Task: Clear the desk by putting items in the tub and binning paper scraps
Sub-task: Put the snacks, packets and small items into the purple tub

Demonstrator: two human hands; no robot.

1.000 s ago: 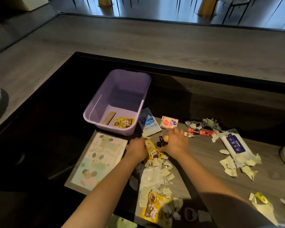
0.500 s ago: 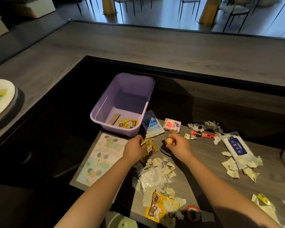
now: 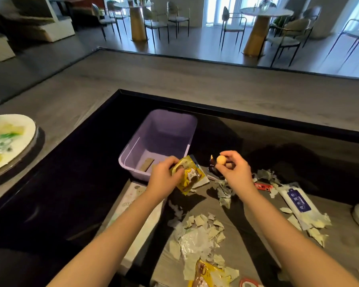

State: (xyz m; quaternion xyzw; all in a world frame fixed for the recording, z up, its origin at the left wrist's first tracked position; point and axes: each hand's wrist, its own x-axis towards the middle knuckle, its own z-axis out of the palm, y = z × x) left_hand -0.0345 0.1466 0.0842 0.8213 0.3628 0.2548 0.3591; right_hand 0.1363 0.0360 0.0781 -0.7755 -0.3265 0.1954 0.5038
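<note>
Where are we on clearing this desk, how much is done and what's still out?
Early. The purple tub holds only a small brown piece. In hand: the left hand grips a yellow cat packet; the right hand holds a small orange ball. Left: torn paper scraps, wipes pack, red stick packet, another yellow packet.

Purple tub (image 3: 133, 148) upright, open, on desk; yellow cat packet (image 3: 190, 176) held beside rim; torn paper scraps (image 3: 201, 228) scattered.
</note>
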